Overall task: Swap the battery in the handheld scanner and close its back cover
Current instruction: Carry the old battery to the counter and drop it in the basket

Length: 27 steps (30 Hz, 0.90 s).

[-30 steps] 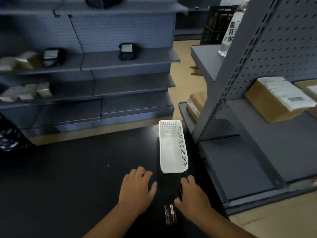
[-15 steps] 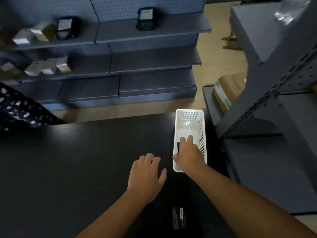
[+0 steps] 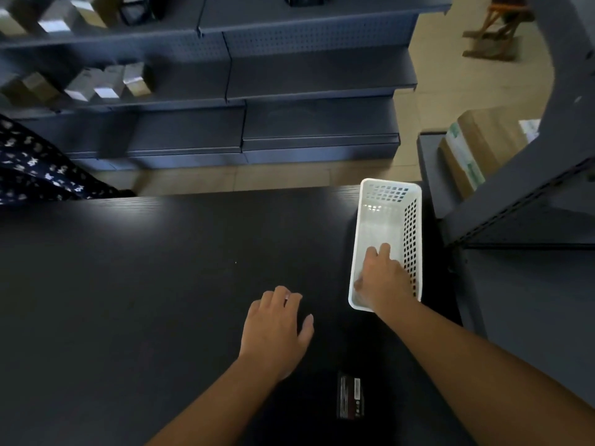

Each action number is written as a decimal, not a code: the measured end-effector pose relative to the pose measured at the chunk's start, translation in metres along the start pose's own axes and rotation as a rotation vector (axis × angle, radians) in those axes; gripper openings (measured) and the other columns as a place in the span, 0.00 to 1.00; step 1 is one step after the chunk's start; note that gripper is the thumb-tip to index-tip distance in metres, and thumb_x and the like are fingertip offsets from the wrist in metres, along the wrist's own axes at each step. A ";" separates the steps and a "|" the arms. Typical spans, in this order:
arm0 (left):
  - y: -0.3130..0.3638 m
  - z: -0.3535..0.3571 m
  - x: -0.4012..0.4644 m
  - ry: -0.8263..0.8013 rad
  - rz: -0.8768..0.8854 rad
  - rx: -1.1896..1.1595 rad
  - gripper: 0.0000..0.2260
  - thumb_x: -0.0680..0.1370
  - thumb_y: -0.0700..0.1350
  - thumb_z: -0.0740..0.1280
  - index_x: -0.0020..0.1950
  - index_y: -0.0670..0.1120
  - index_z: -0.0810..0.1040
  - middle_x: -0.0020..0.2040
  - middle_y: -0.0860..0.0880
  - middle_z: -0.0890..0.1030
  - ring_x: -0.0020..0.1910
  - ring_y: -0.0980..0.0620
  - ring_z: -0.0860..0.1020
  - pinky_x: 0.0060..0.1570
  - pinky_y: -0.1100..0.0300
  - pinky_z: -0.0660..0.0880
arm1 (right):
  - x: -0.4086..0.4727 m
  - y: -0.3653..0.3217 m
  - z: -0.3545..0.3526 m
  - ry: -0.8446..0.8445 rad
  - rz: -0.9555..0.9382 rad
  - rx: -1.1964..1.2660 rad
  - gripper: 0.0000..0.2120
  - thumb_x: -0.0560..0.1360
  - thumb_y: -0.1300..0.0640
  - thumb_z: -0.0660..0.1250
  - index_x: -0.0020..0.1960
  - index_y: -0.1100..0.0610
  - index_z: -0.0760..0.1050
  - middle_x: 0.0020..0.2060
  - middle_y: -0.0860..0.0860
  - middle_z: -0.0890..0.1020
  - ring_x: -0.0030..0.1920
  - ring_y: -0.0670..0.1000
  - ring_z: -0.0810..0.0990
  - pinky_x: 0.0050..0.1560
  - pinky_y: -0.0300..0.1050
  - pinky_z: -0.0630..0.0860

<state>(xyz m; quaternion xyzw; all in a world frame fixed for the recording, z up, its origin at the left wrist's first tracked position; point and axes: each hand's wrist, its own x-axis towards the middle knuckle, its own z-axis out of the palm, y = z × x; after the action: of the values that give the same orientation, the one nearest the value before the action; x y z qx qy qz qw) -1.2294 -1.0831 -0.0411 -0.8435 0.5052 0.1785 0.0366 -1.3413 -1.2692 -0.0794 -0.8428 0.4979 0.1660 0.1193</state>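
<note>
Nearest you, at about five o'clock from your left hand [image 3: 277, 329], a flat dark battery [image 3: 350, 394] lies label-up on the black table [image 3: 128, 284], well apart from both hands. It sits close to the near edge, so a forearm sweeping back could knock it off; I cannot tell whether it is the fresh pack or the spent one, and mixing the two is the main risk here.

Your left hand rests palm-down on the table, fingers loosely spread, thumb out to three o'clock, gripping nothing.

Further out, at about one o'clock, your right hand [image 3: 383, 278] reaches down into the near end of the white basket [image 3: 415, 220]. Its fingers curl downward inside, but the hand hides what lies under them, so I cannot tell whether they hold anything. The basket is light and stands at the table's right edge; a tug against its wall could slide or tip it.

The scanner itself is not visible anywhere.
</note>
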 end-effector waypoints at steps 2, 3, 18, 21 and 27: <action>-0.004 0.002 -0.004 -0.011 -0.006 0.015 0.24 0.83 0.61 0.53 0.74 0.52 0.69 0.69 0.52 0.72 0.66 0.53 0.72 0.67 0.56 0.71 | 0.000 0.001 0.002 0.036 -0.012 -0.046 0.19 0.77 0.48 0.68 0.60 0.57 0.68 0.56 0.54 0.70 0.40 0.52 0.71 0.39 0.45 0.70; -0.006 0.003 -0.006 -0.017 -0.010 0.023 0.24 0.83 0.61 0.53 0.74 0.51 0.69 0.68 0.52 0.73 0.65 0.52 0.73 0.66 0.56 0.71 | -0.001 0.001 0.002 0.046 -0.018 -0.063 0.18 0.77 0.48 0.67 0.61 0.57 0.68 0.56 0.54 0.71 0.42 0.52 0.72 0.39 0.45 0.70; -0.046 -0.005 -0.061 -0.021 0.102 -0.005 0.23 0.83 0.61 0.54 0.73 0.52 0.70 0.68 0.52 0.73 0.65 0.52 0.73 0.65 0.57 0.72 | -0.204 -0.016 0.071 -0.236 -0.195 -0.003 0.43 0.78 0.44 0.69 0.83 0.52 0.49 0.83 0.55 0.52 0.81 0.59 0.53 0.79 0.57 0.58; -0.061 0.002 -0.075 -0.042 0.107 -0.018 0.23 0.83 0.61 0.54 0.73 0.52 0.69 0.68 0.53 0.73 0.65 0.52 0.73 0.65 0.57 0.72 | -0.204 -0.016 0.083 -0.284 -0.200 -0.039 0.45 0.79 0.48 0.69 0.84 0.52 0.43 0.84 0.54 0.48 0.83 0.59 0.47 0.81 0.56 0.51; -0.092 0.009 -0.096 -0.080 0.079 -0.031 0.23 0.83 0.62 0.54 0.74 0.53 0.69 0.69 0.52 0.72 0.66 0.52 0.72 0.66 0.57 0.71 | -0.197 -0.021 0.087 -0.235 -0.251 -0.030 0.40 0.80 0.55 0.68 0.83 0.52 0.47 0.83 0.54 0.52 0.83 0.58 0.48 0.79 0.52 0.58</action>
<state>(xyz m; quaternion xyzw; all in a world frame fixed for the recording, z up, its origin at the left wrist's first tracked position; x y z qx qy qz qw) -1.1933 -0.9559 -0.0284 -0.8155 0.5335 0.2213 0.0368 -1.4257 -1.0701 -0.0800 -0.8748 0.3688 0.2546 0.1841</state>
